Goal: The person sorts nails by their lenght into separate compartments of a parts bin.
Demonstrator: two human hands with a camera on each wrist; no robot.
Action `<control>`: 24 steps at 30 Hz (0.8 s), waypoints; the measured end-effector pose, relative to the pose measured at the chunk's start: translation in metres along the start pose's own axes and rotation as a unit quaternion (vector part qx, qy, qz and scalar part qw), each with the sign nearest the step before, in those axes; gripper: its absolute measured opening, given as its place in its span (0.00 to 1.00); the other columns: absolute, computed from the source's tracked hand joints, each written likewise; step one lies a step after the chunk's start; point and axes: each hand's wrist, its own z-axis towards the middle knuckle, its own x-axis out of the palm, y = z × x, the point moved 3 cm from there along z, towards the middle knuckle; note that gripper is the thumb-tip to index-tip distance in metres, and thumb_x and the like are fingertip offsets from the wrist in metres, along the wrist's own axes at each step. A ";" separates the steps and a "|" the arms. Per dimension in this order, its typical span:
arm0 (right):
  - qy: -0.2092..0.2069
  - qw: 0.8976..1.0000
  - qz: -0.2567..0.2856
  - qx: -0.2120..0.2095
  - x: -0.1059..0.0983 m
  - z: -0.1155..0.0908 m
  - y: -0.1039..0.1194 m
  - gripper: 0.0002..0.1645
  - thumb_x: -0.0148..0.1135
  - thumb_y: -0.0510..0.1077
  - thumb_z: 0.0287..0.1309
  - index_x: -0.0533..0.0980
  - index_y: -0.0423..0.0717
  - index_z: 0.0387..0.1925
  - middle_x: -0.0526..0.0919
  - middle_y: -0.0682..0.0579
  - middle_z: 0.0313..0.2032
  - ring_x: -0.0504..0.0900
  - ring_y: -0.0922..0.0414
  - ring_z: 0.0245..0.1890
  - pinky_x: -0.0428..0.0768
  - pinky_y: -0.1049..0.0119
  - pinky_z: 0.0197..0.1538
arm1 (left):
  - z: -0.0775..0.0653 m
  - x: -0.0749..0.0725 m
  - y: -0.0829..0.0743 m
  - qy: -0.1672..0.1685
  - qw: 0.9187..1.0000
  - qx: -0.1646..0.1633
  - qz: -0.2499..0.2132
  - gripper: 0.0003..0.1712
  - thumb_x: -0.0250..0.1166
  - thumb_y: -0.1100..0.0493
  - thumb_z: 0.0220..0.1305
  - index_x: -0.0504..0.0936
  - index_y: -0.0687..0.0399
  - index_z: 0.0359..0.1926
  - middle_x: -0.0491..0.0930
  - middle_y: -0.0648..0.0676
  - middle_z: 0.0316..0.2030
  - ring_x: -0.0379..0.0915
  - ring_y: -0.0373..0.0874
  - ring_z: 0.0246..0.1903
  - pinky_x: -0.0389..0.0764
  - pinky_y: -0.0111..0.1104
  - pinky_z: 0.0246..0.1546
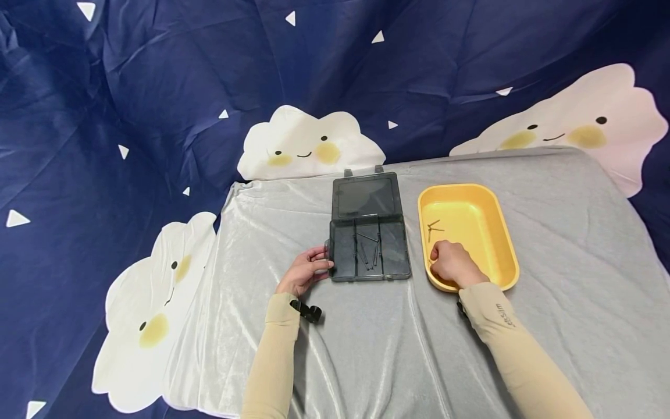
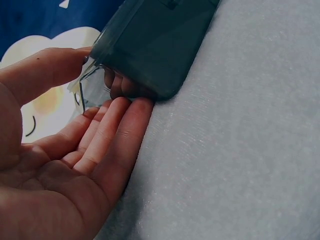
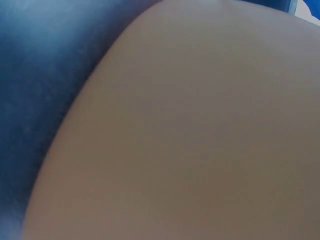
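A dark, see-through compartment box (image 1: 342, 250) lies on the grey cloth with its lid (image 1: 366, 196) folded back. Several thin, dark nail-like pieces (image 1: 368, 237) lie in its middle compartment. My left hand (image 1: 306, 270) holds the box's left edge between thumb and fingers; the left wrist view shows the fingertips (image 2: 141, 107) at its lower corner. Inside a yellow basin (image 1: 489, 244), my right hand (image 1: 454, 262) reaches down at the near left, fingers bent. Whatever its fingertips touch is hidden. Several more thin pieces (image 1: 433, 228) lie just beyond it. A blurred close surface fills most of the right wrist view.
Grey plush cloth (image 1: 361, 337) covers the table, with soft folds at the front. Behind it hangs a dark blue curtain (image 1: 335, 58) with white clouds and triangles. The basin's raised left wall stands a short way right of the box.
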 end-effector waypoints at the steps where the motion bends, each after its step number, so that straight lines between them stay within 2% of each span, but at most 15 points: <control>1: 0.004 1.000 0.000 0.003 0.000 0.000 0.001 0.07 0.59 0.34 0.45 0.73 0.40 0.30 0.76 0.43 0.30 0.75 0.47 0.32 0.71 0.62 0.32 | 0.000 0.000 0.000 -0.001 1.000 0.000 0.000 0.34 0.62 0.73 0.59 0.66 0.60 0.67 0.73 0.54 0.54 0.80 0.38 0.38 0.81 0.31 0.37; 15: 0.012 1.000 0.000 0.014 0.000 -0.002 0.001 0.05 0.57 0.34 0.47 0.73 0.41 0.30 0.76 0.44 0.29 0.74 0.48 0.31 0.70 0.63 0.32 | 0.001 0.000 0.001 -0.006 1.000 0.004 -0.002 0.34 0.62 0.73 0.59 0.66 0.61 0.66 0.74 0.53 0.52 0.79 0.38 0.37 0.81 0.32 0.37; 24: -0.014 1.000 0.002 0.006 -0.001 -0.002 -0.002 0.04 0.59 0.37 0.45 0.74 0.42 0.27 0.76 0.45 0.27 0.75 0.49 0.31 0.69 0.64 0.31 | -0.002 0.001 0.000 -0.003 1.000 0.009 -0.003 0.34 0.61 0.74 0.59 0.65 0.61 0.67 0.74 0.54 0.52 0.79 0.38 0.38 0.81 0.32 0.38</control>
